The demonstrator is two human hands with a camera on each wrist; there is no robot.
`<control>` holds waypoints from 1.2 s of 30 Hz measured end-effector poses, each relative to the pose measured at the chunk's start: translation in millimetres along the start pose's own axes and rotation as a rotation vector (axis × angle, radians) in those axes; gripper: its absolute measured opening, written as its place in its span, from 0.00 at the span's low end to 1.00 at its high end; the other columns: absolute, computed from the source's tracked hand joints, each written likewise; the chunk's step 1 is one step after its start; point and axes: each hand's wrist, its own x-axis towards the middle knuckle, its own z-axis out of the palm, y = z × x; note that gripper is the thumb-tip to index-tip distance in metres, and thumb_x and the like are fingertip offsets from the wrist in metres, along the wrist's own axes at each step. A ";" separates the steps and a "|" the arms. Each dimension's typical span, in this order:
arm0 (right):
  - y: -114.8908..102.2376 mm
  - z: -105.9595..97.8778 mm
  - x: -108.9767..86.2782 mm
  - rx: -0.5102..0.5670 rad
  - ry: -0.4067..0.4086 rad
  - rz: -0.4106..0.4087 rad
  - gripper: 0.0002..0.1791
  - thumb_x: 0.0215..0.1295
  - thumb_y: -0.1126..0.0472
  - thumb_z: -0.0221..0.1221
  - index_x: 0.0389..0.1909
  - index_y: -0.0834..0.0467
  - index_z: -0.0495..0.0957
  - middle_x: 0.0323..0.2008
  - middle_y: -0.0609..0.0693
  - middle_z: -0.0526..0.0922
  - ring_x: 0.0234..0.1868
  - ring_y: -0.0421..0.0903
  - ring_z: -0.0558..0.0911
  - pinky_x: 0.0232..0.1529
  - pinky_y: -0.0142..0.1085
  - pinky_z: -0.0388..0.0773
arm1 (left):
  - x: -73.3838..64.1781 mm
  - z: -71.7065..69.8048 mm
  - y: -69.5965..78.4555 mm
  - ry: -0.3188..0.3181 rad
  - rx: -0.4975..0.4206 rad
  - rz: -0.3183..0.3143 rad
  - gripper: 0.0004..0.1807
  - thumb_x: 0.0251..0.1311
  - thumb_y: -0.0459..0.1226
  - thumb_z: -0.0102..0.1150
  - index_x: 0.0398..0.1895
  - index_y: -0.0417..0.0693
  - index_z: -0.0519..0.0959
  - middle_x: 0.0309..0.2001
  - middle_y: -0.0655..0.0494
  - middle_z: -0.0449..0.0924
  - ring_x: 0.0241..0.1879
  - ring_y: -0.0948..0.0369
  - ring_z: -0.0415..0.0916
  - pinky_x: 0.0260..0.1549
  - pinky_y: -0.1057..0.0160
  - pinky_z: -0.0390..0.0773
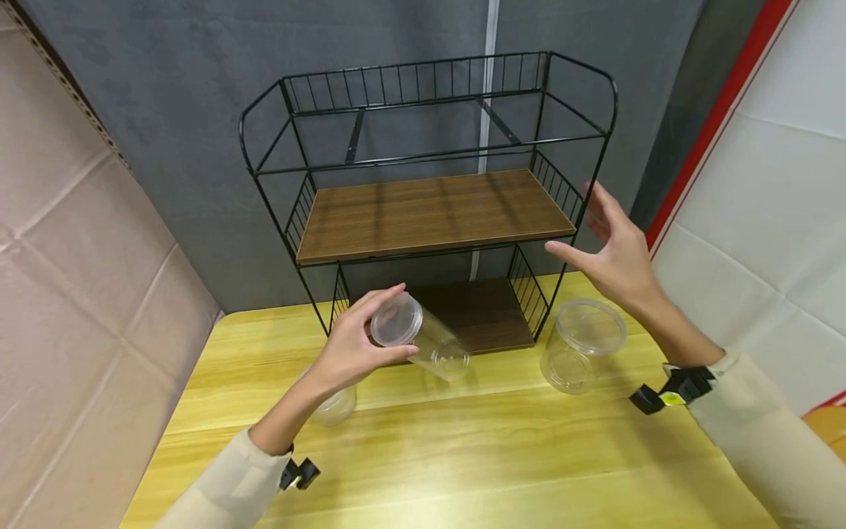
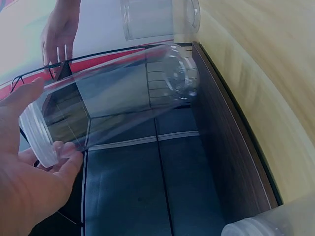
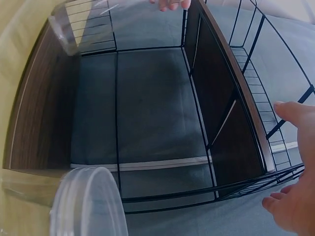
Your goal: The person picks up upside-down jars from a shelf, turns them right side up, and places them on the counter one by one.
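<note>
My left hand (image 1: 353,338) grips a clear plastic jar (image 1: 439,345) around its lidded end, thumb on one side and fingers on the other. The jar tilts, its base pointing down and right in front of the rack's lower shelf (image 1: 485,319). In the left wrist view the same jar (image 2: 118,93) looks see-through, with nothing inside. My right hand (image 1: 621,257), thumb and fingers spread apart, is beside the right front post of the black wire rack (image 1: 598,165) and holds nothing. Below it, a second lidded clear jar (image 1: 571,364) stands upright on the table.
A third clear jar (image 1: 335,408) stands on the table, partly hidden behind my left forearm. The rack has a brown wooden middle shelf (image 1: 429,213) and bare metal bars on top. Behind it hangs a grey curtain (image 1: 410,33); pale panels flank the yellow wooden table (image 1: 423,470).
</note>
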 end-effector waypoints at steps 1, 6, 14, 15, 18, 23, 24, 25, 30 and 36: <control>0.1 0.7 2.2 0.001 -0.009 -0.002 0.58 0.62 0.60 0.77 0.86 0.48 0.50 0.84 0.48 0.57 0.82 0.50 0.61 0.79 0.37 0.64 | 0.8 0.8 0.0 -0.004 0.023 0.000 0.51 0.48 0.41 0.87 0.78 0.59 0.71 0.68 0.58 0.77 0.61 0.55 0.77 0.54 0.53 0.84; 1.6 4.0 12.1 0.021 -0.031 -0.008 0.59 0.62 0.60 0.77 0.86 0.46 0.49 0.84 0.47 0.56 0.83 0.46 0.58 0.81 0.48 0.61 | 4.7 5.3 -0.6 -0.033 0.098 0.014 0.51 0.46 0.41 0.88 0.77 0.53 0.73 0.67 0.54 0.79 0.61 0.53 0.78 0.56 0.49 0.83; 4.9 7.5 21.3 0.003 -0.023 -0.012 0.61 0.59 0.61 0.78 0.86 0.49 0.49 0.83 0.50 0.58 0.82 0.49 0.61 0.82 0.43 0.60 | 8.2 12.5 -1.1 -0.113 0.150 0.020 0.51 0.44 0.40 0.89 0.76 0.46 0.74 0.65 0.50 0.80 0.55 0.53 0.81 0.50 0.53 0.85; 5.3 7.9 22.0 -0.004 -0.023 -0.012 0.61 0.59 0.61 0.79 0.86 0.49 0.49 0.83 0.51 0.59 0.82 0.49 0.61 0.82 0.42 0.59 | 8.3 13.2 -1.3 -0.122 0.154 0.015 0.51 0.44 0.39 0.89 0.76 0.46 0.74 0.65 0.49 0.80 0.54 0.53 0.81 0.50 0.54 0.85; 7.1 9.3 25.3 -0.003 -0.030 -0.006 0.62 0.58 0.62 0.79 0.86 0.50 0.49 0.83 0.52 0.59 0.82 0.51 0.61 0.82 0.44 0.59 | 8.5 15.5 -1.8 -0.145 0.177 0.000 0.51 0.44 0.39 0.89 0.76 0.45 0.74 0.65 0.48 0.80 0.54 0.53 0.81 0.49 0.55 0.85; 8.5 11.7 29.9 0.034 -0.046 0.008 0.61 0.59 0.64 0.78 0.86 0.52 0.49 0.83 0.56 0.59 0.80 0.55 0.65 0.79 0.44 0.65 | 9.6 18.4 -1.5 -0.181 0.197 -0.011 0.51 0.45 0.41 0.88 0.76 0.45 0.74 0.64 0.48 0.80 0.54 0.53 0.81 0.48 0.57 0.85; 8.6 12.1 30.3 0.041 -0.048 0.010 0.61 0.59 0.65 0.78 0.86 0.53 0.49 0.82 0.56 0.59 0.80 0.56 0.65 0.78 0.43 0.67 | 10.0 18.9 -1.5 -0.188 0.201 -0.011 0.51 0.45 0.41 0.88 0.76 0.44 0.74 0.64 0.48 0.80 0.54 0.53 0.81 0.48 0.58 0.86; 8.2 12.3 30.5 0.047 -0.048 0.011 0.60 0.59 0.65 0.78 0.86 0.53 0.50 0.82 0.57 0.60 0.80 0.55 0.66 0.78 0.42 0.67 | 10.4 19.3 -1.4 -0.194 0.205 -0.011 0.51 0.45 0.42 0.88 0.76 0.44 0.73 0.64 0.48 0.80 0.54 0.53 0.81 0.47 0.58 0.86; 6.9 12.9 30.9 0.064 -0.045 0.007 0.59 0.59 0.66 0.78 0.85 0.55 0.52 0.81 0.58 0.62 0.79 0.54 0.66 0.77 0.38 0.68 | 11.6 21.6 -2.1 -0.217 0.231 0.004 0.51 0.45 0.43 0.88 0.75 0.43 0.74 0.63 0.48 0.81 0.54 0.53 0.81 0.46 0.59 0.86; 6.9 14.4 33.4 0.082 -0.045 0.007 0.59 0.59 0.66 0.77 0.85 0.56 0.52 0.80 0.59 0.63 0.79 0.55 0.66 0.77 0.37 0.68 | 11.7 26.3 -3.1 -0.253 0.247 0.009 0.51 0.45 0.44 0.88 0.75 0.43 0.74 0.63 0.47 0.81 0.55 0.52 0.81 0.45 0.60 0.87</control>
